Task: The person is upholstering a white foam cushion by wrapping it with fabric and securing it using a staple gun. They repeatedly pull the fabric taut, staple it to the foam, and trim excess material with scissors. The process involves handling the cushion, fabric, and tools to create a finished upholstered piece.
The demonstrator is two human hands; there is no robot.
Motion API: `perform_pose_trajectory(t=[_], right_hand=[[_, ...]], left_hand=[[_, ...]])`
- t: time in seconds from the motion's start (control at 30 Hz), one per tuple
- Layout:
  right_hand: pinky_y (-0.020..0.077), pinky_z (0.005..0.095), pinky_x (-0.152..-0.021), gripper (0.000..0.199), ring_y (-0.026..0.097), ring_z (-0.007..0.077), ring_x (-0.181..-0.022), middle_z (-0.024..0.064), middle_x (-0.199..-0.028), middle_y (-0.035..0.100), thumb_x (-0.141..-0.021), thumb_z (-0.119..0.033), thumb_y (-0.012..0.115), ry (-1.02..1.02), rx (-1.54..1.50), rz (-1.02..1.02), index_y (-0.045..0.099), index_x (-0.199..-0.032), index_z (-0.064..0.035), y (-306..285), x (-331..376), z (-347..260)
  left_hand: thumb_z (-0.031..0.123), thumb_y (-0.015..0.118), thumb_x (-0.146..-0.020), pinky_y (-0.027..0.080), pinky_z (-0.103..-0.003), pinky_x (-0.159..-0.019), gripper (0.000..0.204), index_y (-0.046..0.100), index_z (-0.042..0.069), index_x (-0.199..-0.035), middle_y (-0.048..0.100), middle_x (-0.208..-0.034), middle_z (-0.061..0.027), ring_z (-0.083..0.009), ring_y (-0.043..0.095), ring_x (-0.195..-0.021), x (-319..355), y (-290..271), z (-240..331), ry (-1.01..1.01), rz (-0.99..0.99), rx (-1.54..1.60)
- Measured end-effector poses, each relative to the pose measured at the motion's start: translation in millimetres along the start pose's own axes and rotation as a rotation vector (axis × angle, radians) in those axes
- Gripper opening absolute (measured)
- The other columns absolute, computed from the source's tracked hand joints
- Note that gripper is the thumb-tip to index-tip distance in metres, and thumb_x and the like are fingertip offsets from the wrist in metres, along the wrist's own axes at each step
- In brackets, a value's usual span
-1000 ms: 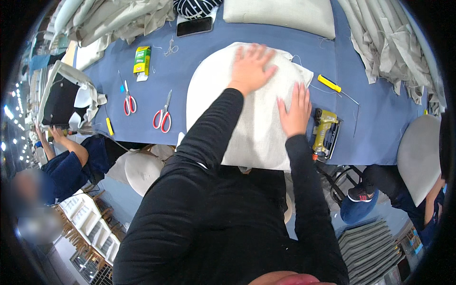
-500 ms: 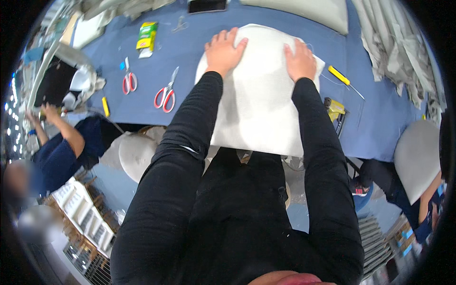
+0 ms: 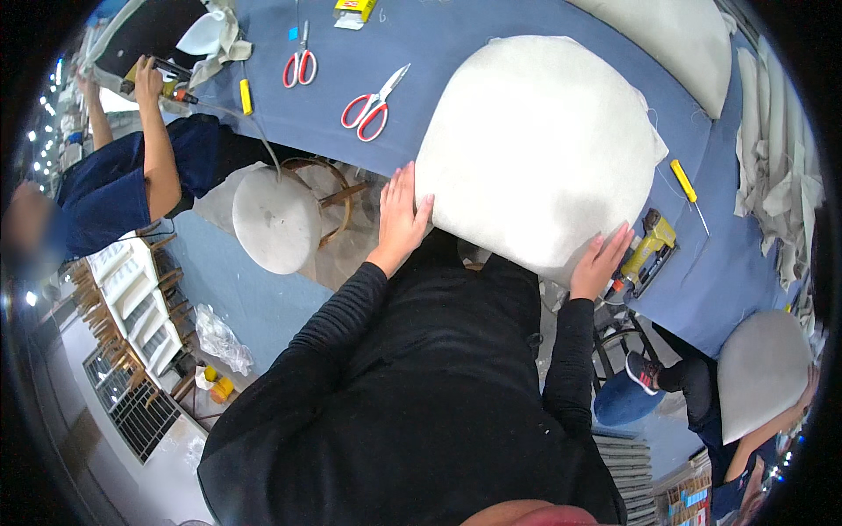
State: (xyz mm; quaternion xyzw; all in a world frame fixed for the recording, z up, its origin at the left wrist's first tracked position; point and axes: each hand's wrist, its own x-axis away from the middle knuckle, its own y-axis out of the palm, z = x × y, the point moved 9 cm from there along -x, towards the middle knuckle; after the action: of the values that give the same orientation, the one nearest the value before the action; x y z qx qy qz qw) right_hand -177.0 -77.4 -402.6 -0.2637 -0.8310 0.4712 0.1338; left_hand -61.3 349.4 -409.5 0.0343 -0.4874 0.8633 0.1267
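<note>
A cream fabric-covered seat cushion [image 3: 535, 140] lies on the blue table, its near edge reaching past the table's front. My left hand [image 3: 403, 219] rests against the cushion's near left side, fingers stretched out and thumb at the edge. At the near right corner, my right hand [image 3: 601, 263] lies against the cushion with its fingers extended. A yellow staple gun [image 3: 649, 250] lies just right of that hand. Farther right is a yellow-handled awl [image 3: 684, 181]. Loose thread hangs by the cushion's right corner.
Red-handled scissors [image 3: 370, 110] and a smaller pair [image 3: 300, 66] lie on the blue table [image 3: 368, 39]. Behind stands another cushion [image 3: 675, 44]; grey fabric [image 3: 772, 158] drapes at right. A person [image 3: 132, 175] at left holds a tool; another at right holds a cushion [image 3: 765, 373]. A stool [image 3: 276, 219] stands left.
My hands have come from the cushion's far part back to its near sides. The cushion now appears smooth and turned slightly. The view has shifted.
</note>
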Motion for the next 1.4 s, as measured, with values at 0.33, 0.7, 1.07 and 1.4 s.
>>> perform_pose_trajectory(t=[0.33,0.7,1.07,1.4], right_hand=[[0.0228,0.0447,-0.134,0.068,0.031,0.0358,-0.166,0.0225,-0.178,0.035,-0.115,-0.036,0.054,0.184,-0.470,-0.158,0.034,-0.172,-0.0031,-4.0,-9.0,40.8],[0.0460,0.0441,-0.124,0.063,0.061,0.0312,-0.145,0.0229,-0.151,0.064,-0.121,-0.044,0.039,0.736,-1.220,0.051,0.048,-0.160,0.0053,-32.4,102.8,139.1],[0.0206,0.0360,-0.136,0.086,0.036,0.0244,-0.163,0.0131,-0.174,0.043,-0.119,-0.062,0.017,0.448,-0.891,-0.335,0.037,-0.168,0.0050,-1.8,40.2,88.1],[0.0177,0.0399,-0.138,0.086,0.023,0.0253,-0.168,0.0163,-0.180,0.032,-0.117,-0.065,0.029,0.464,-1.276,-0.197,0.025,-0.174,-0.0016,-10.8,25.2,93.6]], left_hand=[[0.056,0.048,-0.111,0.037,-0.069,-0.120,0.068,0.045,0.022,-0.169,0.048,-0.171,-0.0149,-0.0492,0.047,-0.152,-251.6,26.3,148.7,0.314,0.206,-0.342],[0.044,0.054,-0.109,0.032,-0.058,-0.128,0.051,0.066,0.014,-0.149,0.062,-0.156,-0.0144,-0.0385,0.051,-0.150,-214.0,140.6,403.0,0.796,0.042,-0.528],[0.052,0.051,-0.109,0.017,-0.066,-0.132,0.052,0.063,0.031,-0.155,0.055,-0.166,0.0010,-0.0319,0.042,-0.160,-130.9,194.7,385.9,1.037,-0.006,-0.300],[0.048,0.057,-0.109,0.019,-0.065,-0.132,0.050,0.064,0.028,-0.154,0.053,-0.169,-0.0005,-0.0326,0.041,-0.160,-128.0,189.5,380.4,1.062,-0.034,-0.277]])
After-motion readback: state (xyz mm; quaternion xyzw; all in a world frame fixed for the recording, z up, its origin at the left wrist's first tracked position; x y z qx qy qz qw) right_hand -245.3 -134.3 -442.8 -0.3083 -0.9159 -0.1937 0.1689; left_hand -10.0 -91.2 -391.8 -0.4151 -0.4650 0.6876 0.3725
